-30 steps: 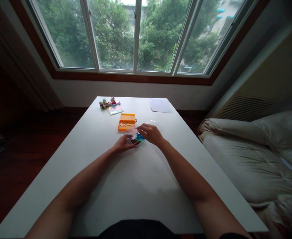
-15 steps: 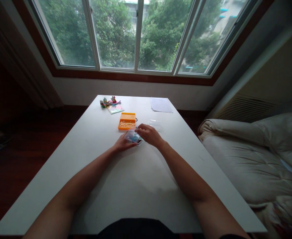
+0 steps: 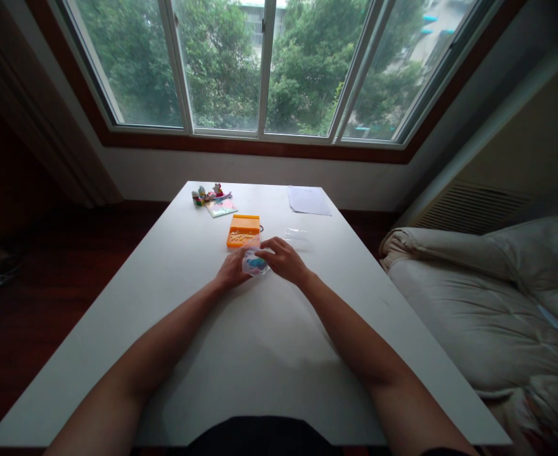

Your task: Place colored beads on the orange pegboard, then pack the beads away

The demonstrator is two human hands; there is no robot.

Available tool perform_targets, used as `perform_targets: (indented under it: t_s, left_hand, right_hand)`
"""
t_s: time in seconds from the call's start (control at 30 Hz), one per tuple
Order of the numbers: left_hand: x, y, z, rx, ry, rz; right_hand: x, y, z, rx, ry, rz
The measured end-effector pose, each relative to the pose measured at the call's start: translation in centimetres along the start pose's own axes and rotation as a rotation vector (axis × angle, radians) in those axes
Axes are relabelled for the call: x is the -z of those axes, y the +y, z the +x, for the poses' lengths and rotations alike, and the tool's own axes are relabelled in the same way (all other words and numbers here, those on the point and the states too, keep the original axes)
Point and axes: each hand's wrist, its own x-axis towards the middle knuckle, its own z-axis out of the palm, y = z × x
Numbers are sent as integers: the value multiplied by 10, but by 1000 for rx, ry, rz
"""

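Observation:
Both my hands meet over a small clear plastic box (image 3: 254,263) with coloured pieces inside, on the white table (image 3: 259,354). My left hand (image 3: 231,269) grips its left side with curled fingers. My right hand (image 3: 283,258) covers its right side and top, fingers bent over the lid. The box is partly hidden by my fingers. Just beyond it lies an orange case (image 3: 243,230).
Small toy figures (image 3: 207,193) and a colourful card (image 3: 220,208) sit at the far left of the table. A sheet of paper (image 3: 308,200) and a clear plastic piece (image 3: 296,235) lie at the far right. A padded sofa (image 3: 492,297) stands to the right.
The clear lid has come down over the coloured pieces, and my hands have drawn closer together around the box.

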Motion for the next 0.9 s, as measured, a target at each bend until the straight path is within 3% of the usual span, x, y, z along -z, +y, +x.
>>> perform_targets:
  t_s: [0.2, 0.37, 0.5, 0.67, 0.9]
  left_hand:
    - [4, 2, -2, 7, 53, 49]
    - [9, 8, -3, 64, 76, 105]
    - [9, 17, -4, 26, 99, 197]
    - [8, 28, -5, 15, 84, 239]
    - [10, 22, -3, 28, 73, 208]
  right_hand:
    - [-16, 3, -10, -79, 112, 44]
    - [-23, 23, -19, -418, 473, 115]
    - [-25, 50, -35, -624, 617, 116]
    - [-31, 70, -50, -706, 647, 73]
    - [-36, 70, -48, -702, 623, 111]
